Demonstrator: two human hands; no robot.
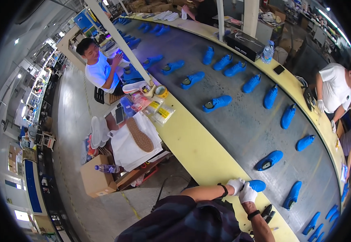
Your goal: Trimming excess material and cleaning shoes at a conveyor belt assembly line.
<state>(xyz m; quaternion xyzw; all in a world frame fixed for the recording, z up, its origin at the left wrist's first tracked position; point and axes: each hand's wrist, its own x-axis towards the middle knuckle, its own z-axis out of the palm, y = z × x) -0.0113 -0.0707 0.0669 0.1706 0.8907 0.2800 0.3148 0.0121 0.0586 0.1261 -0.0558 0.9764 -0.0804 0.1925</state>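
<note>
A blue sneaker (258,185) is held over the yellow edge of the conveyor, its rounded end pointing right. My left hand (235,186), in a white glove, is closed at the near end of the sneaker. Beside it my right hand (247,195), also gloved in white, is closed against the sneaker's near side. My fingers partly hide the shoe's opening, and what each fingertip grips is too small to make out. Another blue sneaker (269,160) lies on the grey conveyor belt (240,133) just beyond my hands.
Several blue shoes line the belt. Dark tools (268,213) lie on the yellow ledge right of my right wrist. Left stands a side table with a brown sole (139,135) on white cloth, above a cardboard box (97,176). People work along both sides.
</note>
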